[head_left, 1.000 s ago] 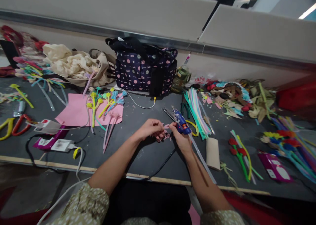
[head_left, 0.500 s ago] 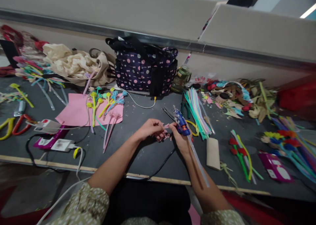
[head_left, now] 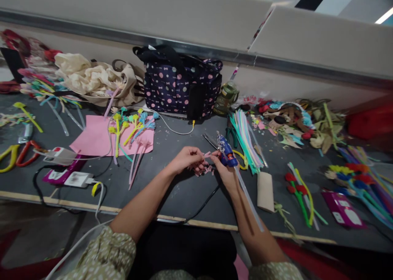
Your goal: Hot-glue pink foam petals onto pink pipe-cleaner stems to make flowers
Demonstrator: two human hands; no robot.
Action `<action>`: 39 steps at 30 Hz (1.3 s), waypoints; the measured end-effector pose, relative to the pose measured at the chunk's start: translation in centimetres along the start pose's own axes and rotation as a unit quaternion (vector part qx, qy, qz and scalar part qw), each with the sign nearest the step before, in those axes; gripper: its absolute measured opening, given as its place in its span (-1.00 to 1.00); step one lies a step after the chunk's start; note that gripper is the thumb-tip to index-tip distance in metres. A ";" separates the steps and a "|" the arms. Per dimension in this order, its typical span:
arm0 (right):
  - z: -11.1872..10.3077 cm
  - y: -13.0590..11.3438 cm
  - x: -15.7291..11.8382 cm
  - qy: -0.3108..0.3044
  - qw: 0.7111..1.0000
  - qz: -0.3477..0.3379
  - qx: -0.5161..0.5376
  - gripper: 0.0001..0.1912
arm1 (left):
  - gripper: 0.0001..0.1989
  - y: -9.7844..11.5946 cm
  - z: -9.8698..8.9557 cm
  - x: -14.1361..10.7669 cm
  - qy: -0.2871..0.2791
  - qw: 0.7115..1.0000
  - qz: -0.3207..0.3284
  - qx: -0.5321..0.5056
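Observation:
My left hand (head_left: 186, 160) is closed on small pink strips (head_left: 199, 168), whose frilled ends hang below its fingers. Opposite it, my right hand (head_left: 225, 171) has thumb and fingertip at the end of a pink strip that spans to the left hand. In that same right hand is a blue glue gun (head_left: 226, 152), its nozzle pointing away; a long clear glue stick (head_left: 248, 200) trails back over the forearm. The fingers around its handle are mostly hidden. Scissors (head_left: 210, 141) lie just beyond, their yellow handle (head_left: 244, 160) partly behind the gun.
Pink sheet (head_left: 92, 136) at left carries pipe-cleaner flowers (head_left: 118, 128). A bundle of pipe cleaners (head_left: 245, 141), a beige block (head_left: 265, 192) and red flowers (head_left: 294, 184) lie right. A dark patterned bag (head_left: 172, 87) and a green bottle (head_left: 226, 98) stand behind. A black cord (head_left: 202, 206) crosses the front.
The hands stay nearly in place, fingers shifting slightly on the pink strips, with more of the strips showing below the left hand. The whole view has shifted slightly.

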State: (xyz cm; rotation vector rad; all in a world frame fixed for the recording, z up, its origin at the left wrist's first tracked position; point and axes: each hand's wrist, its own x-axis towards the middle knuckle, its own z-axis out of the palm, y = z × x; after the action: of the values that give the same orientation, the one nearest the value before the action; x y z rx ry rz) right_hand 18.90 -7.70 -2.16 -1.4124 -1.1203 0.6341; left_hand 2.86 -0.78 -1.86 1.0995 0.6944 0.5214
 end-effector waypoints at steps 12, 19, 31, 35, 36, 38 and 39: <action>0.2 -0.6 -0.2 0.007 0.999 0.036 0.013 -0.69 | -0.71 0.0 0.2 -0.1 0.003 1.000 0.010 0.003; 0.1 -0.5 -0.1 -0.004 1.000 0.021 0.024 -0.72 | -0.72 -0.4 -0.1 0.1 0.004 1.000 0.014 0.010; 0.0 -0.1 0.0 0.006 1.000 0.022 0.009 -0.73 | -0.69 -0.2 0.1 -0.1 0.002 1.000 0.017 0.002; 0.1 -0.3 0.0 0.012 1.000 0.022 0.008 -0.74 | -0.66 0.0 0.3 -0.2 0.001 1.000 0.014 0.006; 0.1 -0.4 0.0 0.013 1.000 0.024 0.008 -0.74 | -0.66 0.1 0.3 -0.2 0.000 1.000 0.014 0.006; 0.2 -0.6 -0.1 0.015 0.999 0.027 0.010 -0.73 | -0.66 0.0 0.3 -0.2 -0.002 1.000 0.014 0.003; 0.2 -0.6 -0.1 0.013 0.999 0.029 0.012 -0.73 | -0.67 0.0 0.3 -0.2 -0.002 1.000 0.014 0.001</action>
State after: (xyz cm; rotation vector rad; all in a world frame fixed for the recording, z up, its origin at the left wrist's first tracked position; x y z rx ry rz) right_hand 18.52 -7.77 -1.65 -1.4332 -1.0520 0.6652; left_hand 2.93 -1.08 -1.78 1.1133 0.6767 0.5425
